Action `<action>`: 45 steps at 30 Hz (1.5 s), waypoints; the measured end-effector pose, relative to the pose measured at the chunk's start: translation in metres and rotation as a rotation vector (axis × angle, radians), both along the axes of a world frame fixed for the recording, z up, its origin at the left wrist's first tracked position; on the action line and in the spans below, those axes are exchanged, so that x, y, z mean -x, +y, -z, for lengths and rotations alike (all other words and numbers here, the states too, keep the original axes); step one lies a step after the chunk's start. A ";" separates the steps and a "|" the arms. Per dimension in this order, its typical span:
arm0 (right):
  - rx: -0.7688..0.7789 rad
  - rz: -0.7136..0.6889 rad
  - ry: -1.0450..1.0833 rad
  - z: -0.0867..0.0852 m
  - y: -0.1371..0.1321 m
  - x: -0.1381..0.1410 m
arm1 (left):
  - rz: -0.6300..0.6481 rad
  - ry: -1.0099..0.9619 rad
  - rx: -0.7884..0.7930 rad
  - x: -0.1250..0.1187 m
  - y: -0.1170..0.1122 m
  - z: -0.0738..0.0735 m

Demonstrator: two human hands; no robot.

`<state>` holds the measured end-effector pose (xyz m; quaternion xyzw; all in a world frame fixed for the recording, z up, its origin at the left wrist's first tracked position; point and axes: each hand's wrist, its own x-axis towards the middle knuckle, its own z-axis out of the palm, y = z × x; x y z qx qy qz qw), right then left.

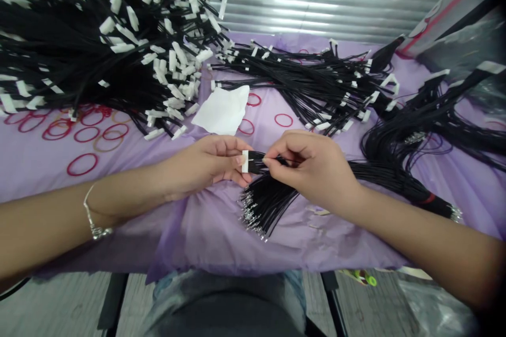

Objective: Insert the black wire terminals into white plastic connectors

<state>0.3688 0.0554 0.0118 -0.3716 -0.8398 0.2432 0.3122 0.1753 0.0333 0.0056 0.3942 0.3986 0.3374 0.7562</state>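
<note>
My left hand [205, 166] is closed in a pinch on a small white connector [245, 161] with short black wires coming out of its right side. My right hand [308, 166] is closed too, its fingertips pinching a thin black wire [276, 160] right at the connector. Under my right hand lies a bundle of loose black wires [264, 205] with bare metal terminals fanned out toward me. The bundle runs right under my forearm and is tied with a red band [429, 199].
A big heap of black wires with white connectors [118, 47] fills the far left, a smaller pile [316, 84] lies at the far middle, more wires [435, 116] at right. Red rubber bands [83, 164] and a white sheet [223, 110] lie on the purple cloth [213, 226].
</note>
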 end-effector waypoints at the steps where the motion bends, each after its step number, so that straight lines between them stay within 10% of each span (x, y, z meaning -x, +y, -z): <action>1: 0.008 0.018 0.004 -0.001 0.000 -0.001 | -0.004 -0.002 0.006 0.000 0.000 0.000; 16: -0.083 -0.033 -0.005 0.010 -0.002 0.010 | 0.018 0.018 -0.006 0.002 0.001 0.001; 23: -0.479 -0.038 -0.191 -0.001 -0.006 -0.002 | -0.093 0.030 -0.098 0.001 0.003 0.005; 35: -0.054 -0.227 -0.373 0.006 0.007 -0.003 | -0.127 0.166 -0.176 0.001 0.008 0.005; 45: -0.107 -0.242 -0.191 -0.007 -0.001 -0.006 | -0.086 0.157 -0.203 0.002 0.008 0.007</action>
